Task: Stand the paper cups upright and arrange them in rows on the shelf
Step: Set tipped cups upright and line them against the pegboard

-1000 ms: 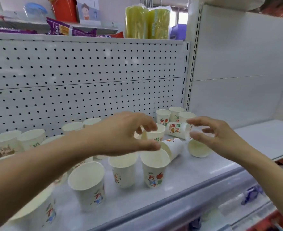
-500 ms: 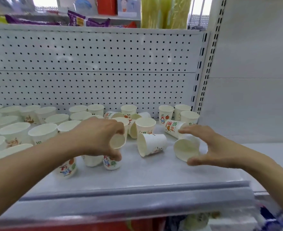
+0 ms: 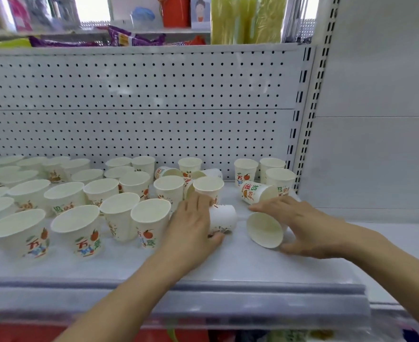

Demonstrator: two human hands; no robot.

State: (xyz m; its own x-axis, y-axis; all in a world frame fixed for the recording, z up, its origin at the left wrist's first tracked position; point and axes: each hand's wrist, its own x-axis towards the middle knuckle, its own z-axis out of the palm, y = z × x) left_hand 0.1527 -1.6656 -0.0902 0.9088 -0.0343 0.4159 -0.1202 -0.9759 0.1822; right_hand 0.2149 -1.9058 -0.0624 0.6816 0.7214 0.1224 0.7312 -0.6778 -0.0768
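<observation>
Mid-frame, a tipped cup (image 3: 224, 218), axis left-right, base rightward, was gripped by the left hand (image 3: 191, 225); a second cup (image 3: 265, 229), mouth toward camera, was clasped by the right hand (image 3: 302, 225)

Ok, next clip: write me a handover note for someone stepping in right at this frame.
Left hand grips the mostly white tipped cup; right hand curls round the tipped cup facing the camera. Both cups lie on the shelf.
Done: upright cups fill the left in rough rows; three cups stand at the back right.
To do: stand those two, the printed cup on its side behind the right hand, and the tipped cups at the back middle; then straighten the rows.
</observation>
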